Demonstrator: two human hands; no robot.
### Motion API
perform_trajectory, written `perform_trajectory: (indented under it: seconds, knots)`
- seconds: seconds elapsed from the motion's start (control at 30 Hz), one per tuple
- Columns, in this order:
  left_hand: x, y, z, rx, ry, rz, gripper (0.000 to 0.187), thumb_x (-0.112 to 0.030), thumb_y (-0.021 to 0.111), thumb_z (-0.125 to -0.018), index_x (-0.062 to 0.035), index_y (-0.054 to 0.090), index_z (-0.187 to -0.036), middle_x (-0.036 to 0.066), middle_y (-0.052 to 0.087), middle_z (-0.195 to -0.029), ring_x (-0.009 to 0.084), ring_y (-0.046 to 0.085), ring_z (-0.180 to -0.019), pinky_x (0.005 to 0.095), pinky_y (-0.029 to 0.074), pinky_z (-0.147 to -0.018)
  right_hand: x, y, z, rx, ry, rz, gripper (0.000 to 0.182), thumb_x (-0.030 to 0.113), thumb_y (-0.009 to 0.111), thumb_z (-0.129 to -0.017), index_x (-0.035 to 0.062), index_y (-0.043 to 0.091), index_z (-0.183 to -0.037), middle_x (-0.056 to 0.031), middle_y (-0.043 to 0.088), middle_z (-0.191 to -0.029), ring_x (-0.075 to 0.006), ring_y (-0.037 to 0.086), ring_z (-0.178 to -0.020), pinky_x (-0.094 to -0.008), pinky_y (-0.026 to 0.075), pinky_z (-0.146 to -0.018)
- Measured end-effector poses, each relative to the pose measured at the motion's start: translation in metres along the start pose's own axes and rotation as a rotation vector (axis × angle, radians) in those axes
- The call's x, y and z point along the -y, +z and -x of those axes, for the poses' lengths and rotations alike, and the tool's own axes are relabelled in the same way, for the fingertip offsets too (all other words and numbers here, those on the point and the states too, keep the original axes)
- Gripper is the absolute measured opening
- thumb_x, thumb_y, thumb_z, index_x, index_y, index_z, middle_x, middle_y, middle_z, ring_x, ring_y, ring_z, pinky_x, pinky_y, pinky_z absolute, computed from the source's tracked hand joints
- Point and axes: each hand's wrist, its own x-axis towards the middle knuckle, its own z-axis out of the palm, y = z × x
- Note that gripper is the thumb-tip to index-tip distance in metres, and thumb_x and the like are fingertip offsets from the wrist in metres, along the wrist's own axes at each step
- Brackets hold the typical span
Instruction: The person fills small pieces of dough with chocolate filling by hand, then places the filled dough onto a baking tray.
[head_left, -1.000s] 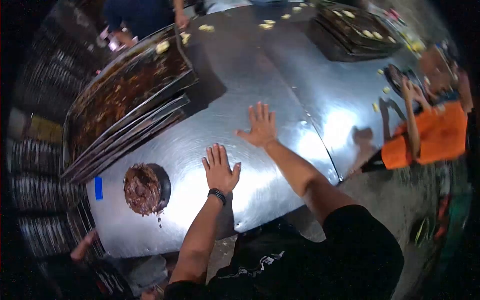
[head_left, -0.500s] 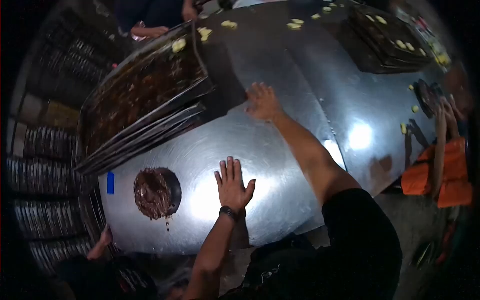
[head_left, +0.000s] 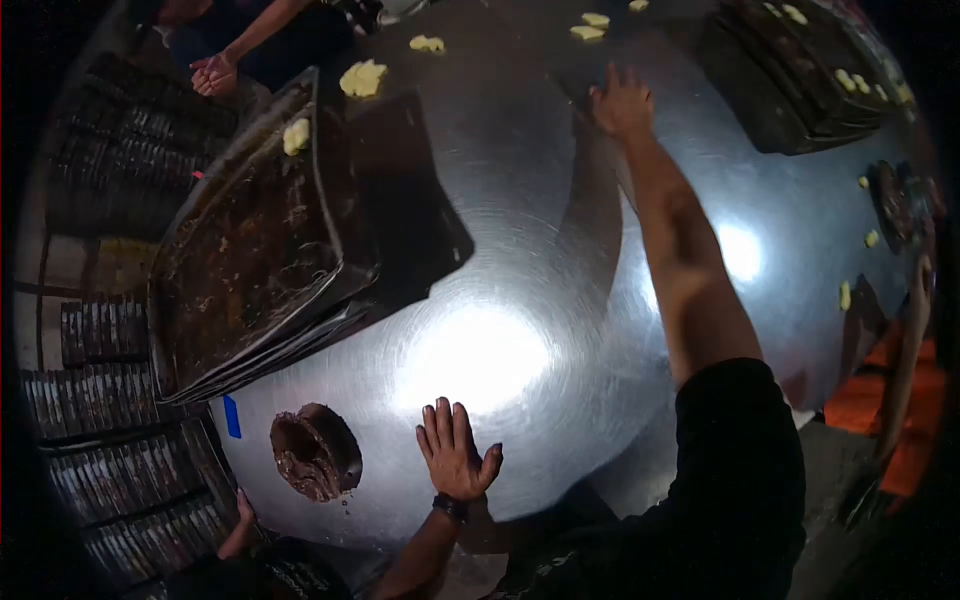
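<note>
Head view, left to right. A stack of dark, crumb-smeared rectangular baking trays (head_left: 250, 260) lies at the left of the shiny steel table (head_left: 520, 230), long axis running away from the viewer. The left hand (head_left: 455, 452) rests flat on the near edge, fingers spread, holding nothing. The right hand (head_left: 620, 100) is stretched far across, palm down and empty; pale yellow dough pieces (head_left: 590, 28) lie just beyond its fingertips, far nearer this hand than the left.
</note>
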Motion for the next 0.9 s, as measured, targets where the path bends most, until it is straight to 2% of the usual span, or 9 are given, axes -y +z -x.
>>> perform_trajectory:
  seconds: [0.07, 0.17, 0.27, 0.5, 0.53, 0.6, 0.63, 0.8, 0.9]
  knots:
    - [0.003, 0.004, 0.001, 0.018, -0.010, -0.014, 0.080, -0.050, 0.047, -0.083, 0.0034, 0.030, -0.140, 0.028, 0.025, -0.145, 0.0459, 0.017, -0.136, 0.0595, 0.008, -0.107, -0.001, 0.021, -0.038, -0.014, -0.065, 0.015, 0.064, 0.041, 0.046, -0.090, 0.0149, 0.027, -0.145, -0.0132, 0.021, -0.151, -0.0408, 0.027, -0.133, -0.0509, 0.029, -0.106]
    - [0.004, 0.002, 0.001, 0.066, -0.037, -0.037, 0.080, -0.051, 0.046, -0.083, 0.0035, 0.031, -0.139, 0.027, 0.025, -0.146, 0.0467, 0.019, -0.136, 0.0600, 0.011, -0.106, 0.001, 0.056, -0.087, -0.328, -0.194, 0.070, 0.054, 0.037, 0.053, -0.088, 0.0109, 0.043, -0.134, -0.0211, 0.045, -0.134, -0.0418, 0.047, -0.116, -0.0507, 0.043, -0.092]
    - [0.008, 0.003, 0.000, 0.088, -0.050, -0.046, 0.080, -0.054, 0.041, -0.086, 0.0009, 0.028, -0.142, 0.027, 0.024, -0.147, 0.0473, 0.018, -0.136, 0.0599, 0.010, -0.107, 0.003, 0.074, -0.135, -0.149, -0.072, -0.091, 0.067, 0.043, 0.047, -0.089, 0.0196, 0.023, -0.147, -0.0138, 0.011, -0.154, -0.0378, 0.033, -0.130, -0.0524, 0.029, -0.106]
    - [0.008, 0.005, 0.003, 0.124, -0.087, -0.043, 0.085, -0.064, 0.036, -0.086, -0.0080, 0.018, -0.147, 0.021, 0.015, -0.151, 0.0456, 0.013, -0.138, 0.0605, 0.010, -0.106, -0.006, 0.086, -0.214, 0.080, -0.043, 0.228, 0.062, 0.034, 0.049, -0.088, 0.0161, 0.029, -0.144, -0.0154, 0.019, -0.151, -0.0382, 0.041, -0.123, -0.0499, 0.034, -0.102]
    - [0.007, 0.005, 0.002, 0.124, -0.091, -0.036, 0.085, -0.064, 0.036, -0.086, -0.0081, 0.019, -0.147, 0.021, 0.015, -0.151, 0.0455, 0.013, -0.138, 0.0605, 0.010, -0.106, -0.008, 0.078, -0.249, 0.368, -0.080, 0.298, 0.062, 0.033, 0.048, -0.087, 0.0165, 0.030, -0.144, -0.0146, 0.017, -0.152, -0.0372, 0.039, -0.126, -0.0495, 0.033, -0.103]
    - [0.006, 0.005, 0.001, 0.110, -0.109, -0.012, 0.085, -0.064, 0.037, -0.086, -0.0083, 0.019, -0.147, 0.021, 0.015, -0.151, 0.0451, 0.013, -0.138, 0.0607, 0.009, -0.106, -0.018, 0.089, -0.264, 0.285, -0.252, 0.359, 0.047, 0.033, 0.051, -0.087, 0.0126, 0.044, -0.129, -0.0161, 0.038, -0.132, -0.0360, 0.048, -0.115, -0.0470, 0.040, -0.094]
    - [0.004, 0.003, -0.001, 0.108, -0.129, -0.010, 0.084, -0.064, 0.038, -0.085, -0.0099, 0.020, -0.147, 0.021, 0.016, -0.151, 0.0452, 0.014, -0.138, 0.0613, 0.011, -0.106, -0.029, 0.109, -0.247, -0.082, -0.372, 0.322, 0.037, 0.033, 0.054, -0.088, 0.0082, 0.057, -0.115, -0.0185, 0.060, -0.111, -0.0358, 0.058, -0.101, -0.0448, 0.049, -0.083]
    - [0.000, -0.007, -0.007, -0.001, -0.194, 0.044, 0.081, -0.063, 0.045, -0.081, -0.0113, 0.032, -0.142, 0.020, 0.025, -0.148, 0.0419, 0.021, -0.136, 0.0592, 0.017, -0.106, -0.007, 0.084, -0.193, -0.241, -0.135, -0.470, 0.045, 0.044, 0.050, -0.087, 0.0117, 0.061, -0.116, -0.0153, 0.063, -0.114, -0.0343, 0.062, -0.100, -0.0438, 0.048, -0.084]
    - [-0.010, -0.016, -0.004, -0.064, -0.253, 0.050, 0.075, -0.056, 0.050, -0.081, -0.0080, 0.040, -0.137, 0.021, 0.031, -0.144, 0.0435, 0.027, -0.133, 0.0572, 0.022, -0.105, 0.001, 0.087, -0.163, -0.273, -0.160, -0.275, 0.031, 0.029, 0.054, -0.085, 0.0075, 0.066, -0.104, -0.0126, 0.066, -0.103, -0.0303, 0.064, -0.090, -0.0411, 0.050, -0.079]
